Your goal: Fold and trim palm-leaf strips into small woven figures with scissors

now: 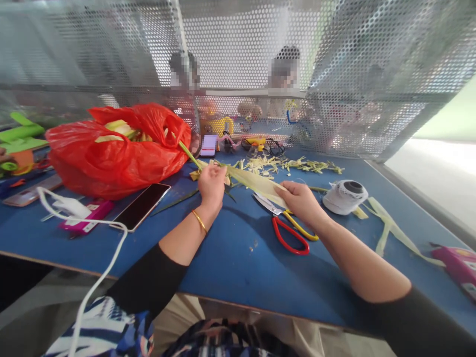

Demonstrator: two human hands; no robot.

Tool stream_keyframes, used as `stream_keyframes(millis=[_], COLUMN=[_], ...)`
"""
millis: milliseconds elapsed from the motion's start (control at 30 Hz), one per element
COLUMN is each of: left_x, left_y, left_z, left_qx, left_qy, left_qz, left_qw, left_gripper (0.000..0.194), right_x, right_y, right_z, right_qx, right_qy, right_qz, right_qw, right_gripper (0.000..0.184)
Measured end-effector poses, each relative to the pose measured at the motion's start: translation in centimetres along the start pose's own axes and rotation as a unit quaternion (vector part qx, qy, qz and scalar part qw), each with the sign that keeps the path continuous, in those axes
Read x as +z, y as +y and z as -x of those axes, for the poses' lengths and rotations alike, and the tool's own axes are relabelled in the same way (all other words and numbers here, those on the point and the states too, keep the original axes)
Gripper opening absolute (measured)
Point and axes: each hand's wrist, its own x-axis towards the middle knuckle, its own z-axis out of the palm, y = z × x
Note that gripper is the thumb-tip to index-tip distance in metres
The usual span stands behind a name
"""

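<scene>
Between my two hands a pale yellow, ribbon-like strip (256, 181) is stretched above the table. My left hand (212, 184) is closed in a pinch at its left end, next to a green stem (189, 154) that reaches toward the red bag. Whether those fingers also grip the stem, I cannot tell. My right hand (302, 199) is closed on the strip's right end. Just below it lie scissors (277, 212) with red and yellow handles, blades apart. Pale flower buds (260, 166) are scattered behind the strip.
A red plastic bag (122, 158) with pale stalks stands at left, near a black phone (143, 207) and a white cable (111, 263). A thread spool (345, 196) and another pale strip (394, 230) lie right on the blue table (238, 277). Perforated metal mesh (238, 44) closes the back; people sit beyond.
</scene>
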Motion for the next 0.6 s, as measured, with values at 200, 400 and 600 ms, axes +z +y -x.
stream_keyframes(millis=[200,400,600], left_x=[-0.9,-0.4,-0.4], left_y=[1.3,1.1,1.4], left_z=[2.1,3.8,3.3], left_qx=[0.352,0.26,0.174], left_qy=[-0.07,-0.394,-0.373], left_qz=[-0.206,-0.281,-0.219], left_qw=[0.91,0.836,0.885], left_gripper=[0.043,0.019,0.037], right_x=[0.1,0.5,-0.7], right_y=[0.4,0.1,0.6], right_z=[-0.3,0.3,-0.4], right_qx=[0.003,-0.005,0.004], right_qy=[-0.026,-0.081,-0.026], right_qz=[0.055,0.006,-0.107], right_qw=[0.998,0.997,0.994], right_gripper=[0.036,0.02,0.02])
